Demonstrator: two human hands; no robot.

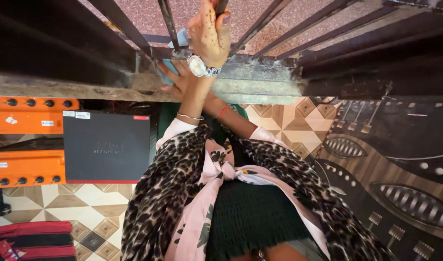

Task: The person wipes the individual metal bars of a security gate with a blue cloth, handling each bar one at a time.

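At the window ledge (260, 84), behind the dark metal bars (169, 19) of the grille, wiping seemingly mid-way rather than finished: light blue cloth (166, 67) lying on the ledge just left of centre, touching the foot of one bar and pinned under the right hand (175, 77). Ledge surface to the left and right of the cloth grey, streaked and grimy-looking, so probably most of the length left to go over; hard to judge which stretch has been cleaned, since shadow covers much of it. Right arm reaching up and across the body from the right sleeve, palm down, fingers spread apart and pressed flat on the cloth, not closed around it. Left hand (209, 31), with a silver wristwatch (198, 65) on the wrist, raised higher, above the right hand and crossing over it, fingers (225, 19) curled together and clamped on an upright bar near the top edge of the view, apparently for support. Forearms close, nearly touching where they cross. Below, on the patterned tile floor (93, 205), a flat dark box (108, 147) beside orange crates (25, 166), well apart from both hands.
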